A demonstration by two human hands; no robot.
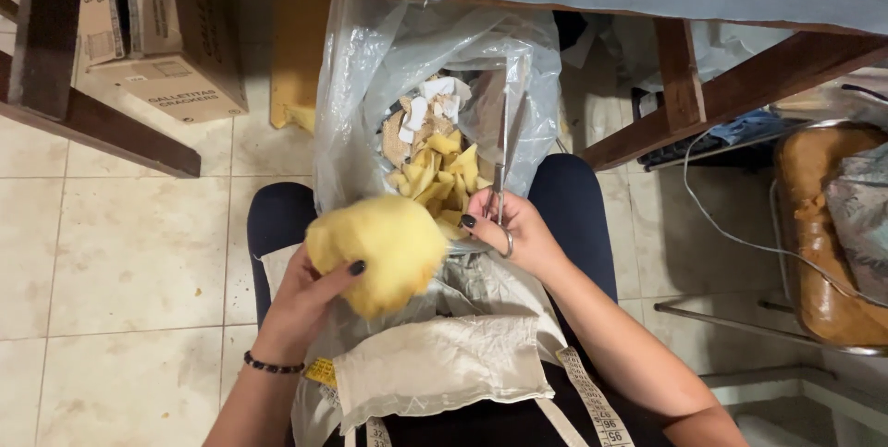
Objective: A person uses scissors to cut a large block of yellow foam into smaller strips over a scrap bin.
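Cream cloth (444,368) is lying across the lap, nearest the camera. Just above it, the left hand (301,304) is gripping a blurred yellow foam lump (377,248), probably sponge. The right hand (513,230) is clasping scissors (504,156), blades pointing into a clear plastic bag (370,96) holding yellow scraps (442,179).

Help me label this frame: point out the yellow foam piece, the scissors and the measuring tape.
yellow foam piece (379,248), head view, middle of its rounded face.
scissors (502,170), head view, blades near the pivot.
measuring tape (597,405), head view, strip across the lap.
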